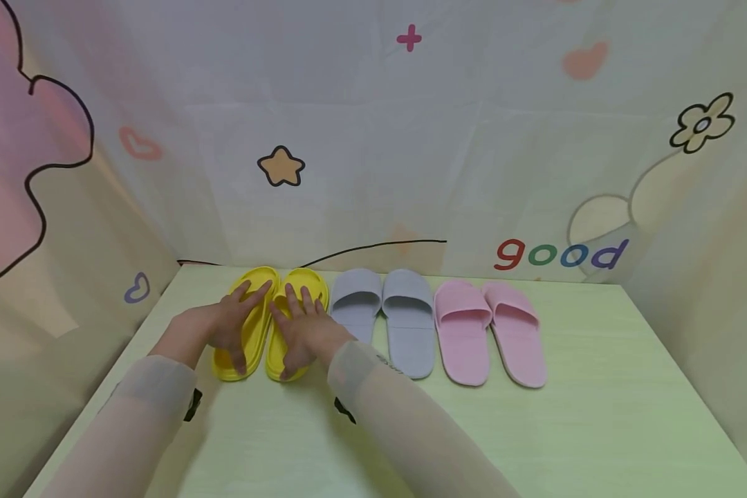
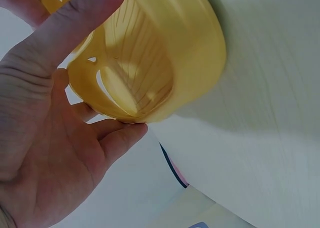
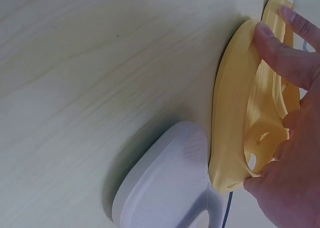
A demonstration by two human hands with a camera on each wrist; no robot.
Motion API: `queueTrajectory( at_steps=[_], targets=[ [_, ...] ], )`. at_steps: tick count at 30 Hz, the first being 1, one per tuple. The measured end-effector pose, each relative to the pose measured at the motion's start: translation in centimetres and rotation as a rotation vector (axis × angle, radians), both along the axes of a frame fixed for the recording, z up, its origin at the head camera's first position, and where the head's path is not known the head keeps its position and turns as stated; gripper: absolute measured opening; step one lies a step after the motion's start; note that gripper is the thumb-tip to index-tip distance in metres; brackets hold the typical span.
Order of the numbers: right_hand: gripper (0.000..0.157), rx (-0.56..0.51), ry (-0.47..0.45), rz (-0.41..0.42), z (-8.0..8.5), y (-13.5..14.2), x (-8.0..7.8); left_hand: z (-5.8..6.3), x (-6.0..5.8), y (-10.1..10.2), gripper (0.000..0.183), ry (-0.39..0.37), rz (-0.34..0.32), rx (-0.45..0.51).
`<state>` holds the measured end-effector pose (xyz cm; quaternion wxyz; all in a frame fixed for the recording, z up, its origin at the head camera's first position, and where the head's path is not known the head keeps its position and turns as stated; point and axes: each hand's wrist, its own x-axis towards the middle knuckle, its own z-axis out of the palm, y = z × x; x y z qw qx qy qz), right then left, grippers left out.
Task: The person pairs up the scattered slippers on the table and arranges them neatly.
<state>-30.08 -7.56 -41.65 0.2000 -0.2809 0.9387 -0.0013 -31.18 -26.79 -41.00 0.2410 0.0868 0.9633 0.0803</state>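
Observation:
Two yellow slippers with cut-out holes in their uppers stand side by side on the table at the back left. My left hand (image 1: 229, 324) rests over the left yellow slipper (image 1: 256, 335), thumb low along it and fingers spread toward its upper. In the left wrist view, fingertips touch the side of the yellow slipper (image 2: 200, 43). My right hand (image 1: 305, 333) lies on the right yellow slipper (image 1: 305, 278), fingers spread over the upper. The right wrist view has its thumb on the rim of the yellow slipper (image 3: 231, 98), other fingers at the upper.
To the right stand a pair of grey slippers (image 1: 411, 349) and a pair of pink slippers (image 1: 463, 356), in one row with the yellow pair. A printed cloth (image 1: 361, 173) hangs behind and beside the pale green table (image 1: 585, 415). The nearest grey slipper almost touches the yellow one.

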Motion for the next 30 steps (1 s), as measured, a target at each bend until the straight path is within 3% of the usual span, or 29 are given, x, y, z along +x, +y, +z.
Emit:
queueTrajectory(
  at_steps=[18,25,30],
  targets=[
    [0.13,-0.014,0.029,-0.022,-0.7,0.4,-0.6,0.3,-0.1,0.9,0.158,-0.008,-0.014,-0.034],
    [0.136,-0.069,0.065,-0.001,-0.2,0.8,-0.4,1.1,0.4,1.0,0.16,-0.012,0.028,-0.084],
    [0.124,-0.14,0.114,0.022,0.6,2.0,-0.9,2.1,0.7,1.1,0.161,0.015,0.05,-0.088]
  ],
)
